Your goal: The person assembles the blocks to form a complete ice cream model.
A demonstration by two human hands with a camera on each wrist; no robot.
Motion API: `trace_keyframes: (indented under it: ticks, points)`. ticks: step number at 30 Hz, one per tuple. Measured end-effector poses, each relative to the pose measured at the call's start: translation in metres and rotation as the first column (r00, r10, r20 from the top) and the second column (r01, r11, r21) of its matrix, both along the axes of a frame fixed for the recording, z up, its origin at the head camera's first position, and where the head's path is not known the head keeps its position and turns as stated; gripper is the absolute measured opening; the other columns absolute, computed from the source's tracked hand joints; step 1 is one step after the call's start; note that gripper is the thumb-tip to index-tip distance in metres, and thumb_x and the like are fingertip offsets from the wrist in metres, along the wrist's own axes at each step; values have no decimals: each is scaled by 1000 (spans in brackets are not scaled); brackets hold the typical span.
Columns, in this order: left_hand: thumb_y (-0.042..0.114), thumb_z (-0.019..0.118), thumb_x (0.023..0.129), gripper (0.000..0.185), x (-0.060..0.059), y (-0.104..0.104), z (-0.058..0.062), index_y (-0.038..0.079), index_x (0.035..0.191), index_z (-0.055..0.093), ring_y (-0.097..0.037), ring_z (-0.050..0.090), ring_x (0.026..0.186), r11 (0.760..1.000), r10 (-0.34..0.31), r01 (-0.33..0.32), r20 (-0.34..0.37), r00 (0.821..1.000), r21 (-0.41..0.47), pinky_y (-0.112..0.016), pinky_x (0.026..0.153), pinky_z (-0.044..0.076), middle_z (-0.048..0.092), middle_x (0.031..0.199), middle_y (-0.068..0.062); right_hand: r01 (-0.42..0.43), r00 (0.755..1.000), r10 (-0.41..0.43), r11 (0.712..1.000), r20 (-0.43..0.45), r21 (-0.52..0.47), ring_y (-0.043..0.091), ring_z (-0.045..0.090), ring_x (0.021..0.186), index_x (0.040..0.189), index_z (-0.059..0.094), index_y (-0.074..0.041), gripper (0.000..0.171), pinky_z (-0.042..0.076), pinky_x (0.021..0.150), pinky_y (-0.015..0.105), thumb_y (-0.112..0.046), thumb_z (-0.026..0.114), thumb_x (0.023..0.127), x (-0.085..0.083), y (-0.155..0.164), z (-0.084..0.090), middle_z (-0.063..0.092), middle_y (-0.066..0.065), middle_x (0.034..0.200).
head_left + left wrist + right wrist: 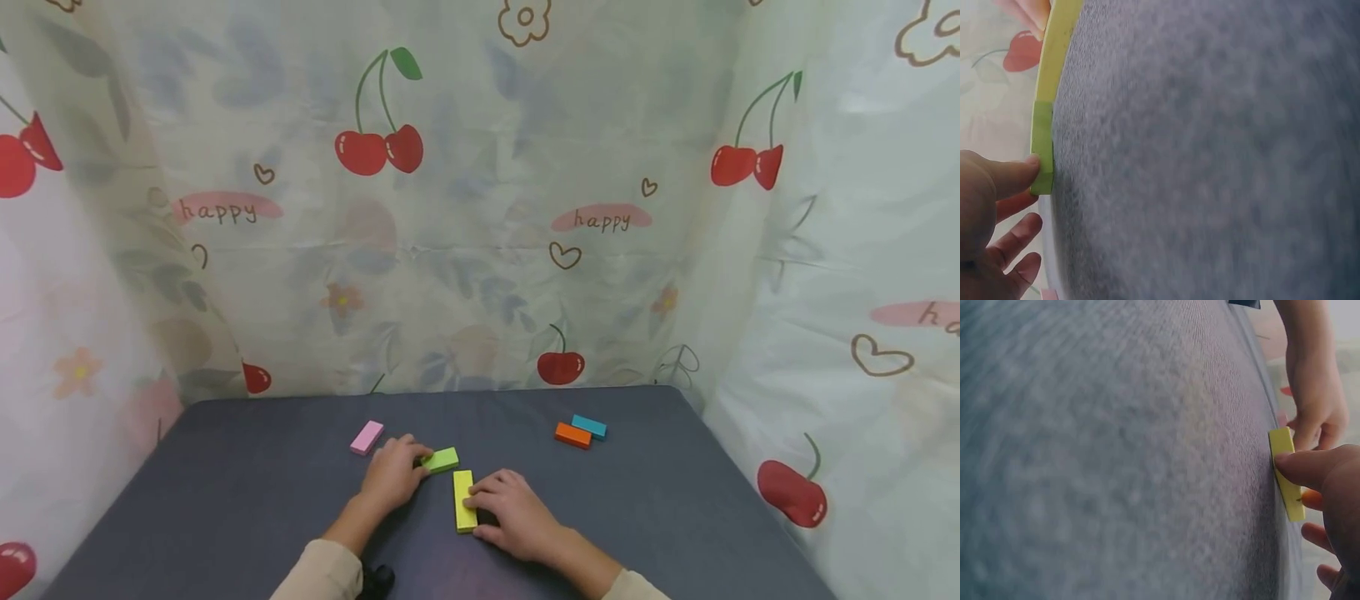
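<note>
On the dark grey table (225,500) my left hand (393,475) holds the left end of a green block (442,460). In the left wrist view its thumb (1013,172) presses the green block (1041,150), with the other fingers spread beside it. My right hand (510,512) pinches a yellow block (464,500) that lies lengthwise just below the green one. The right wrist view shows one finger (1300,467) on the yellow block (1288,475) and another behind it. The two blocks lie close together, forming a corner.
A pink block (367,437) lies just left of my left hand. An orange block (573,435) and a teal block (589,427) lie side by side at the back right. Cherry-print curtains (480,208) close in the table on three sides.
</note>
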State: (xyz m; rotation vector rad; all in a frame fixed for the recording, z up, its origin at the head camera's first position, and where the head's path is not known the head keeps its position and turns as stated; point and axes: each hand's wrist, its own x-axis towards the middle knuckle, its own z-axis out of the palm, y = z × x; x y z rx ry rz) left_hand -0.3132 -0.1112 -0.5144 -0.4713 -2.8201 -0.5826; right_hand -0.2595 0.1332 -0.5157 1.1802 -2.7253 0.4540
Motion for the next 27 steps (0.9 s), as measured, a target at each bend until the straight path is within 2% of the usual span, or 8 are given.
trace_keyframes:
  ticks: [7,14,27]
  points:
    - [17,78,82,22,0,5,-4,15,104,77,-22,54,84,999,-51,51,13,999,-11,-44,75,44,58,89,3,-24,1000,24,1000,18,-3,11,50,109,119,69,-25,33,37,100,47,-37,72,88,1,-6,-5,59,-10,121]
    - [19,77,83,22,3,11,-2,16,105,77,-20,54,86,997,-83,83,21,996,-7,-44,77,44,60,92,3,-22,999,22,1000,50,1,10,49,109,120,69,-26,33,36,101,47,-39,70,89,1,-6,-1,58,-11,121]
    - [19,76,85,24,1,13,0,17,108,76,-17,52,85,993,-116,117,29,993,-13,-38,73,41,61,93,3,-42,999,41,999,27,6,11,49,111,120,68,-25,34,36,101,48,-38,70,90,-1,-3,1,58,-10,122]
